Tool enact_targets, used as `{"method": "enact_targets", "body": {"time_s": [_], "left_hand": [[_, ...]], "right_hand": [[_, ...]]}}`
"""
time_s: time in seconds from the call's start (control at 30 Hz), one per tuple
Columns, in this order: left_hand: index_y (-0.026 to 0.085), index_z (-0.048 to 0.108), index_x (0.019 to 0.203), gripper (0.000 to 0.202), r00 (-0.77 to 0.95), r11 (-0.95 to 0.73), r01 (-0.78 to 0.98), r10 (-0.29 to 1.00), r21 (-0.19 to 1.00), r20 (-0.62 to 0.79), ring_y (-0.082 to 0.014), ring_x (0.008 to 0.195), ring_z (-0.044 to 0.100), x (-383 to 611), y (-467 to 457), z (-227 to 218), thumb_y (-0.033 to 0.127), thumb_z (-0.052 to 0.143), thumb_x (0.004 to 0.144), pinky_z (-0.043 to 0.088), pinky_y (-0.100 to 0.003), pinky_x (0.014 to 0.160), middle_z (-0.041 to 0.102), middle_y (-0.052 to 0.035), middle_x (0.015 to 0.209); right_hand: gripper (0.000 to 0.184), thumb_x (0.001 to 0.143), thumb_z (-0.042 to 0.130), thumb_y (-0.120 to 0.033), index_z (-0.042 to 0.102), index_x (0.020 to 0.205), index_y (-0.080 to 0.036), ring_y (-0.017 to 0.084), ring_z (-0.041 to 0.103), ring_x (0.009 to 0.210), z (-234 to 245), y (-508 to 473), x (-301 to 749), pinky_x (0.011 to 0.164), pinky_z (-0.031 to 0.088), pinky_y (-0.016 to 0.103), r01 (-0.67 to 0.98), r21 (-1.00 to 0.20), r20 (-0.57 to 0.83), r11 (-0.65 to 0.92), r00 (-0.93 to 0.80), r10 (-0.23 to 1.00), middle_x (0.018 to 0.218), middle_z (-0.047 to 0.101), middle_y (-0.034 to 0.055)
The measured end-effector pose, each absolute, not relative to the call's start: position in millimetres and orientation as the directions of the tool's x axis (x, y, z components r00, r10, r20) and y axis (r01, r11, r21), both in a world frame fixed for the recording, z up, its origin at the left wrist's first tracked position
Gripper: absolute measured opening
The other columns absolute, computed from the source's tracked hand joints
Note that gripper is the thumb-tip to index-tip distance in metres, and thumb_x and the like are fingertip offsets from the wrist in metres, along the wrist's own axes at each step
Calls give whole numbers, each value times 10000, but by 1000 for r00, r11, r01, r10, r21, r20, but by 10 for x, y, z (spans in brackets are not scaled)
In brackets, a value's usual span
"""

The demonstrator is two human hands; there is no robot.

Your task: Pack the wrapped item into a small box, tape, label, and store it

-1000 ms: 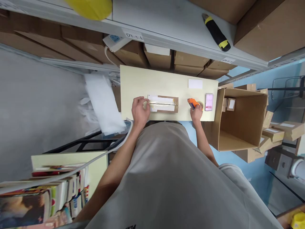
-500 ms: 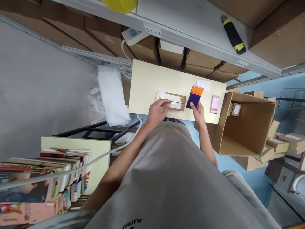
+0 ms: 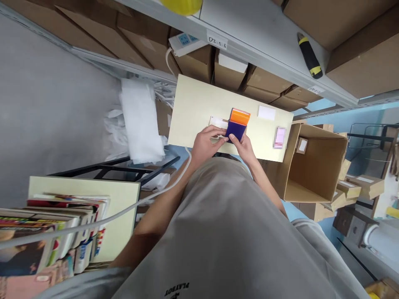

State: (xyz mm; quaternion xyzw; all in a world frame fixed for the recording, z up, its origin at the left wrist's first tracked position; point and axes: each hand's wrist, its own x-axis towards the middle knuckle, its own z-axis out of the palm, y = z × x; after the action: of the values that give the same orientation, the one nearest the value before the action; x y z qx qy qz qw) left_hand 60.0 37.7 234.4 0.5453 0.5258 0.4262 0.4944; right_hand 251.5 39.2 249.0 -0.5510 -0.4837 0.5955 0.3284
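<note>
A flat dark blue case (image 3: 235,131) with a shiny orange upper part (image 3: 240,116) is held just above the cream table (image 3: 190,108). My right hand (image 3: 246,148) grips its lower right side, the thumb lying across the front. My left hand (image 3: 205,143) pinches the lower left edge between thumb and fingers. Under the hands and the case lies a brown cardboard piece with a white sheet (image 3: 218,122) on it, mostly covered from view.
A white card (image 3: 267,112) and a blurred pink item (image 3: 279,137) lie to the right on the table. An open carton (image 3: 314,166) stands off its right end. Above is a grey shelf with a black-and-yellow cutter (image 3: 309,56). A white cable (image 3: 149,194) crosses at left, near books (image 3: 71,224).
My right hand has brought the blue and orange case left, over the cardboard piece. My left hand has come off the cardboard piece onto the case's edge. The view has shifted slightly.
</note>
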Motion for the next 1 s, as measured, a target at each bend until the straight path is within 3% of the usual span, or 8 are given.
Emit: {"method": "enact_targets", "body": {"time_s": [0.13, 0.3, 0.5, 0.63, 0.73, 0.87, 1.0], "left_hand": [[231, 810, 1357, 598, 29, 56, 17, 998, 998, -57, -242, 1122, 779, 383, 514, 2373, 695, 819, 980, 682, -376, 968, 787, -146, 1377], [227, 881, 1203, 559, 221, -5, -87, 975, 996, 24, -303, 1212, 773, 157, 663, 2490, 740, 781, 1004, 667, -440, 1037, 807, -147, 1261], [257, 900, 1136, 354, 314, -184, -41, 931, 982, 187, -262, 1093, 768, -108, 616, 2660, 582, 798, 1038, 657, -416, 981, 827, -114, 1141], [257, 881, 1232, 310, 285, -254, -9, 926, 967, 246, -249, 1045, 754, -247, 533, 2748, 486, 792, 1044, 653, -415, 937, 827, -108, 1174], [262, 873, 1247, 269, 246, -304, -2, 923, 953, 295, -247, 1027, 755, -342, 488, 2802, 409, 775, 1045, 650, -426, 922, 822, -103, 1179], [299, 884, 1092, 125, 216, -457, 95, 877, 884, 430, -237, 970, 755, -471, 438, 2880, 295, 778, 1027, 637, -448, 936, 834, -49, 1049], [324, 876, 1112, 139, 193, -541, 164, 838, 825, 511, -234, 944, 760, -576, 356, 2916, 274, 775, 1030, 632, -460, 930, 852, -24, 1049]], "right_hand": [[878, 986, 643, -938, 681, 1490, -220, 357, 749, 1419, 2534, 303, 2536, 1271, 589, 524, 295, -924, -325, -244, -268, 907, 1440, 823, 155], [723, 1092, 599, -810, 677, 1485, -209, 361, 765, 1355, 2678, 179, 2608, 1219, 608, 522, 488, -867, -300, -101, -348, 888, 1454, 805, 177], [490, 1162, 586, -659, 720, 1352, -228, 367, 743, 1244, 2883, 103, 2606, 1127, 628, 548, 666, -739, -213, 101, -373, 903, 1313, 812, 167], [380, 1180, 584, -569, 722, 1308, -238, 375, 725, 1244, 2996, 75, 2540, 1129, 619, 584, 704, -681, -162, 200, -412, 897, 1307, 805, 169], [360, 1183, 580, -531, 717, 1343, -239, 383, 723, 1280, 3030, 55, 2472, 1157, 606, 609, 711, -663, -155, 235, -437, 886, 1351, 803, 176], [374, 1186, 571, -531, 721, 1356, -233, 378, 730, 1302, 3027, 22, 2355, 1179, 602, 599, 714, -655, -162, 245, -450, 878, 1361, 807, 178], [407, 1178, 578, -558, 708, 1397, -241, 383, 728, 1312, 3022, -40, 2217, 1184, 604, 602, 724, -650, -155, 233, -425, 892, 1391, 797, 174]]}}
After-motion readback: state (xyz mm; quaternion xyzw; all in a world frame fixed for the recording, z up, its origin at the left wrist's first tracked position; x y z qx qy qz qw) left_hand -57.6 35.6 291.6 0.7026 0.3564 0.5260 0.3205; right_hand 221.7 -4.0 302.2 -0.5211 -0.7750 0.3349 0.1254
